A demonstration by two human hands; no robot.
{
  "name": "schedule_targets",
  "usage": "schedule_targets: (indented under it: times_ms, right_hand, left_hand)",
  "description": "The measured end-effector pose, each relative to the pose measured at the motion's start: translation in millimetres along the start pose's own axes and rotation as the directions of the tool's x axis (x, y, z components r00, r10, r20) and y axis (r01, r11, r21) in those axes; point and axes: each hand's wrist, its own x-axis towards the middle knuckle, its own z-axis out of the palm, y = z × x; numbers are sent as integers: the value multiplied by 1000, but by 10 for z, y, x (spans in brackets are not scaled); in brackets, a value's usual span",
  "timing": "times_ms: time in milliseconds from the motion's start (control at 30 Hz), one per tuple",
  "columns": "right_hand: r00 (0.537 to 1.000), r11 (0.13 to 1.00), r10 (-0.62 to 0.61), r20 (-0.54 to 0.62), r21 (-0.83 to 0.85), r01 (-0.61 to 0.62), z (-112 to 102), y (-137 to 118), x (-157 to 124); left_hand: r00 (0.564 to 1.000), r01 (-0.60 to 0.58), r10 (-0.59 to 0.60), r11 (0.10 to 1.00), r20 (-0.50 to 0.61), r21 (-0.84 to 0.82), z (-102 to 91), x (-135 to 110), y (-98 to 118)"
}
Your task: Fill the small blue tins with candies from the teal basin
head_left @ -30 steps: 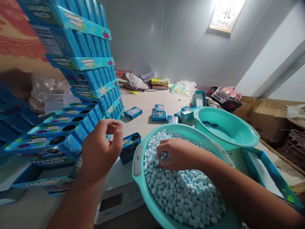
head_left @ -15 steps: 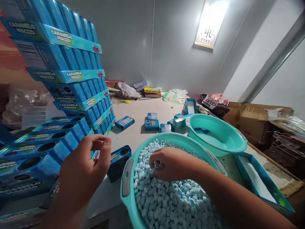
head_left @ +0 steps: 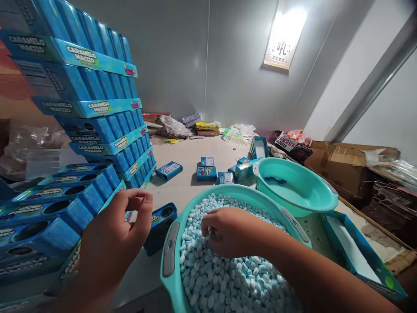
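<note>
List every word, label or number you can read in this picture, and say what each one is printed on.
"CARAMELO MACIZO": on the front strips of the stacked blue cartons, repeated on several tiers.
Wall sign: one large brush character with smaller ones beneath, washed out by glare and not readable.
Small blue boxes lying loose: print too small to read.
Black packet: red and white print, too blurred to read.

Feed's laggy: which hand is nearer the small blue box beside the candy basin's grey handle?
Left. The left hand hovers just left of the small blue box, fingertips almost at it; the right hand is over in the basin, on the candies.
</note>
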Motion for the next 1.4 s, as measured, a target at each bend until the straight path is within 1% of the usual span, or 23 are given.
schedule_targets:
  times_ms: [133, 333, 500, 600, 800, 1033, 1167, 1300, 1400]
  right_hand:
    - [998, 1000, 12, -61, -27, -13, 24, 19, 7]
    - [995, 999, 39, -95, -19, -41, 55, 30, 19]
    - [994, 996, 87, -59, -29, -89, 62, 10, 33]
    - [995, 996, 77, -61, -36, -80, 57, 15, 31]
    - [997, 996, 61, -44, -62, -64, 55, 35, 46]
    - [998, 997, 44, -47, -68, -47, 88, 28, 56]
    - [997, 994, 44, -59, -96, -50, 109, 29, 41]
    - [998, 991, 14, -68, -129, -23, 114, 24, 33]
    - [998, 988, 11, -59, -154, -20, 109, 11, 32]
  left_hand:
    - [1000, 11, -10, 1000, 21, -10, -2, 8, 17]
    - [999, -39, 39, 999, 30, 3, 7, 9, 13]
    - [1000, -25, 25, 999, -10, 28, 9, 3, -16]
    - [999, -15, 16, 999, -31, 31, 6, -4, -19]
    - [994, -62, 63, 998, -87, 20, 2, -16, -12]
    - [993, -74, 76, 997, -95, 24, -21, -24, 20]
    - [994, -60, 62, 998, -85, 28, -35, -28, 31]
    - [997, -42, 45, 998, -70, 35, -47, -29, 40]
    - [997, -36, 38, 999, -67, 31, -49, -26, 42]
